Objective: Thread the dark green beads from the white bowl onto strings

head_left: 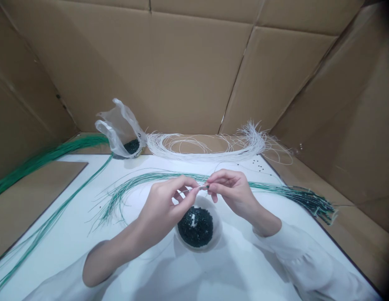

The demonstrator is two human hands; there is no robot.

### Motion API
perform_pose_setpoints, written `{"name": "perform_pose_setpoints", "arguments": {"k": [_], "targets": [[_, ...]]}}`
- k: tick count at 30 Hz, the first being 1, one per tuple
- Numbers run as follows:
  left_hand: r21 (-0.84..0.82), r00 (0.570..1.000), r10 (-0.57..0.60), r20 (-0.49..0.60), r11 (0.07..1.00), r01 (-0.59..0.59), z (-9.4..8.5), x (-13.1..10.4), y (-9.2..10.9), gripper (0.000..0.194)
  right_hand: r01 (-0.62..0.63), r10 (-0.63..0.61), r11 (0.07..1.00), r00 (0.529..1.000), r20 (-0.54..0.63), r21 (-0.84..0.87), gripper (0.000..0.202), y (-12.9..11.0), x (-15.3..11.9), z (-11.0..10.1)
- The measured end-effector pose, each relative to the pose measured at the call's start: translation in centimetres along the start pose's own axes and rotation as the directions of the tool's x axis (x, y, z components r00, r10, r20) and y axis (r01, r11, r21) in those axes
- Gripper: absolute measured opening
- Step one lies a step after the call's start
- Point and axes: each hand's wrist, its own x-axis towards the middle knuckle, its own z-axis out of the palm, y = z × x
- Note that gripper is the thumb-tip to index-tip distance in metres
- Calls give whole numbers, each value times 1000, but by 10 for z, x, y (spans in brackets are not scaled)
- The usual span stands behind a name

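Resting beyond both hands (172, 198) (232, 190): green strands (272, 188), white strands (200, 156), bag (119, 127)

- The bowl (217, 230) is white; the small pieces (199, 234) inside are blackish green.
- The middle bundle (269, 187) is green, with blackish right end.
- The looped strands (200, 157) are white.
- The table (72, 234) is white.
- The cardboard walls (194, 71) are plain brown.

Craft workspace: cardboard walls (194, 75), strand bundles (288, 192)
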Motion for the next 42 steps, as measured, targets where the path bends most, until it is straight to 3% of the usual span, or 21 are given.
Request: {"name": "perform_pose_setpoints", "arguments": {"k": [5, 8, 12, 15, 21, 24, 29, 32, 38, 42], "targets": [[58, 999, 31, -18, 998, -30, 0, 1, 1, 14, 26, -27, 997, 999, -17, -76, 9, -3, 0, 1], [191, 996, 87, -38, 979, -78, 1, 1, -2, 13, 100, -108, 964, 994, -20, -246, 9, -8, -1, 3], [335, 981, 191, -39, 927, -167, 3, 1, -9, 13, 281, -292, 775, 954, 74, -566, 11, -13, -4, 4], [355, 974, 222, -34, 914, -196, 4, 1, -12, 14, 404, -407, 637, 899, 159, -656, 17, -13, -6, 4], [336, 978, 207, -31, 924, -185, 6, 1, -13, 15, 474, -453, 569, 863, 225, -672, 29, -8, -7, 4], [308, 979, 203, -16, 933, -188, 6, 1, -13, 15, 448, -438, 613, 878, 191, -651, 28, -6, -9, 5], [217, 985, 168, -23, 963, -159, 4, -1, -4, 17, 277, -300, 814, 953, 40, -510, 19, -8, -14, 9], [123, 989, 139, -59, 984, -131, 6, 0, -4, 20, 175, -215, 911, 974, -70, -373, 18, -6, -14, 12], [26, 982, 144, -126, 990, -141, 23, 9, -26, 21, 116, -164, 975, 951, -263, -187, 22, 17, -9, 10], [40, 971, 144, -193, 990, -138, 34, 8, -37, 25, 95, -129, 988, 943, -307, -122, 27, 30, -8, 9]]}}
